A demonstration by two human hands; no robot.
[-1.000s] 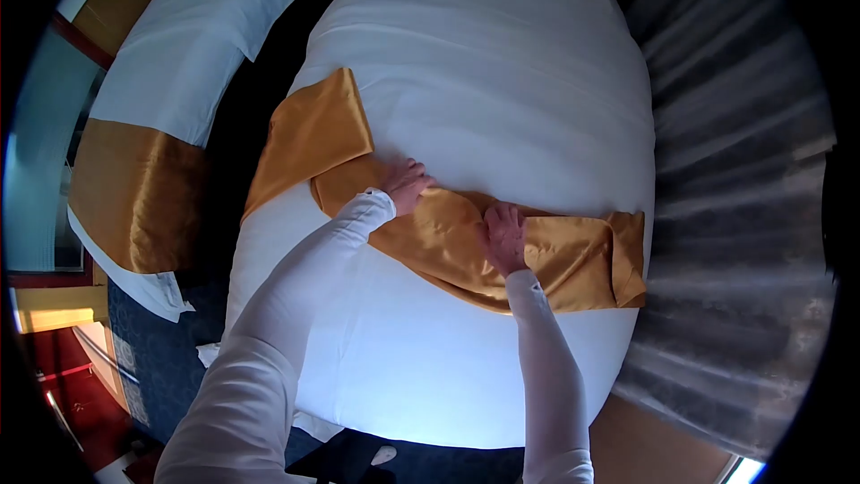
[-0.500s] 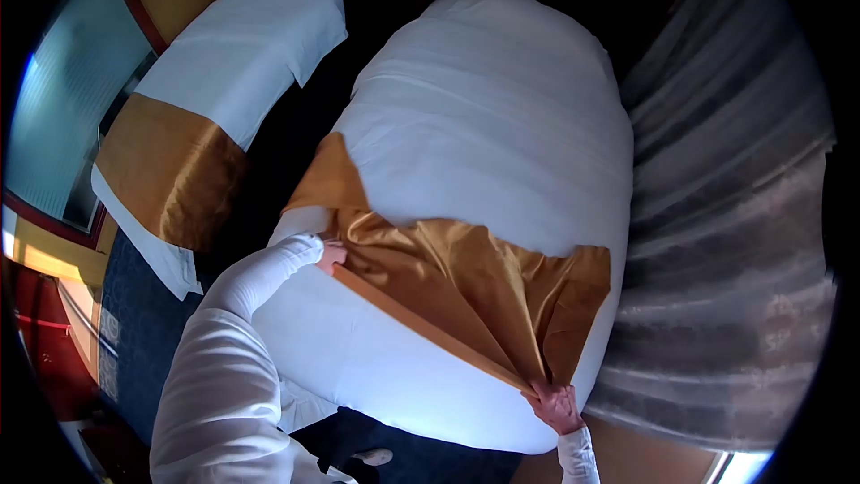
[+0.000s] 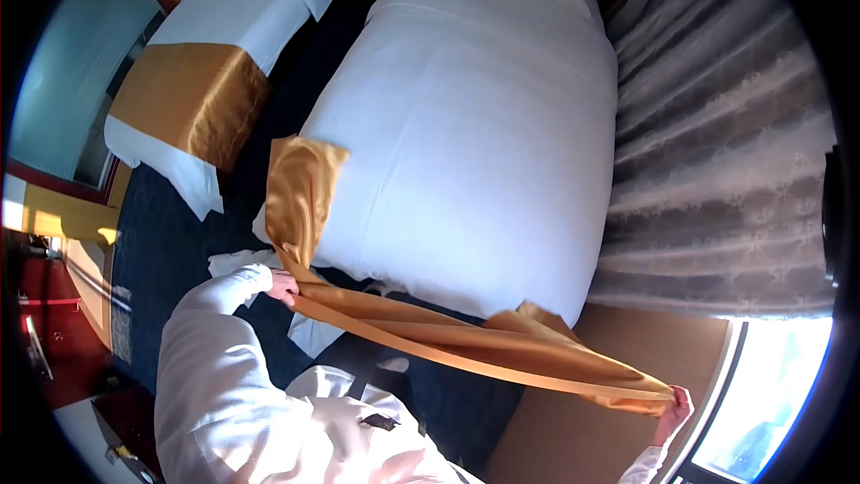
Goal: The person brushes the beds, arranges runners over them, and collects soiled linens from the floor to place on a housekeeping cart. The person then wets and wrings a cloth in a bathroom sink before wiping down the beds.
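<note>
A golden satin bed runner (image 3: 448, 336) is stretched between my hands, in front of the foot of the large white bed (image 3: 475, 152). My left hand (image 3: 284, 287) is closed on its near edge at the left. At the far right, my right hand (image 3: 677, 409) grips the other end of that edge. One part of the runner still lies up over the bed's left corner, and a fold of it touches the bed's right foot corner. The white bed cover looks smooth, with faint creases.
A narrower white bed (image 3: 242, 0) with a gold runner (image 3: 188, 94) across it stands at left. Patterned grey curtains (image 3: 717, 170) hang along the right, beside a bright window (image 3: 761, 403). Dark blue carpet (image 3: 170, 233) covers the floor. Red furniture (image 3: 54, 323) is at far left.
Both hands have pulled the runner off most of the bed toward me, beyond its foot. They have spread farther apart, the right hand moving out to the right. My view has shifted.
</note>
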